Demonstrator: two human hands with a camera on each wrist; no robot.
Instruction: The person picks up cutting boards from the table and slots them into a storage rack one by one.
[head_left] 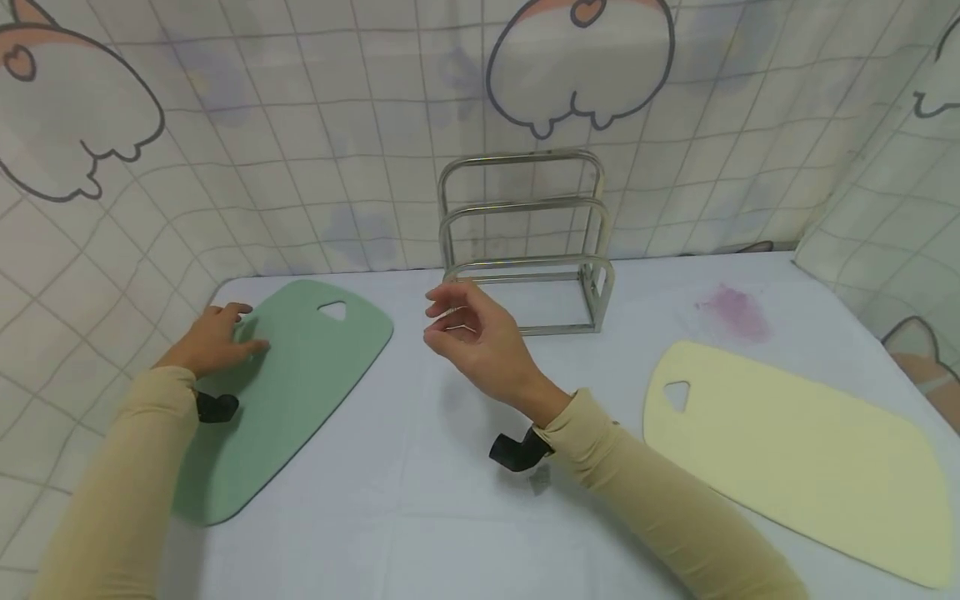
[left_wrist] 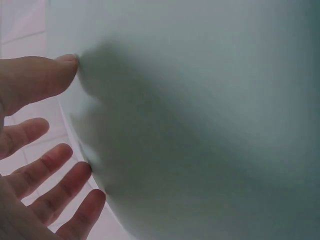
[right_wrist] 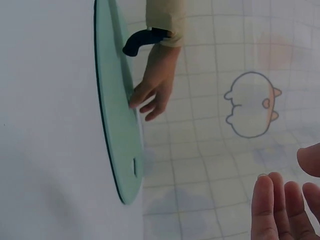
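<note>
One green board (head_left: 300,367), left hand (head_left: 213,342) at edge, right hand (head_left: 480,346) near rack (head_left: 525,206)

The head camera looked forward and down over the table (head_left: 420,533) — the left-wrist view hung close above the green board (head_left: 292,392), while the right-wrist view faced across from farther off, sharing that board with both

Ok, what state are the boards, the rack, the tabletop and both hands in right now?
Green board: lying flat
Yellow board: lying flat, apart from the rack
Metal rack: standing upright, no board in it
White tabletop: stained pink toward the back right
Left hand: at the green board's edge, fingers apart
Right hand: raised, fingers loosely bent, holding nothing
</note>
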